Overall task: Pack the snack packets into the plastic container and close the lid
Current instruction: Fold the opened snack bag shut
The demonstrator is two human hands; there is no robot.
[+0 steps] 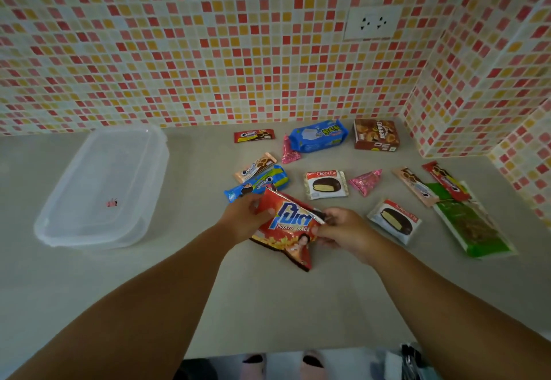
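Red crinkly potato-snack bag point(286, 227) sits gripped by both left hand point(243, 218) and right hand point(340, 227), right of the empty clear plastic container point(74, 230), other packets unpacked, lid not yet closed.

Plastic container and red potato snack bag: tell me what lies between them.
Bare counter only, between the plastic container and the red potato snack bag, per the head view.

A grey counter point(268, 305) runs back to a wall point(208, 51) of small mosaic tiles in red, orange, yellow and cream. A white socket point(372, 23) is set in the wall, right of centre. At the right a tiled corner point(465, 87) juts forward. Below the counter's near edge, two feet point(280, 360) show on a pale floor
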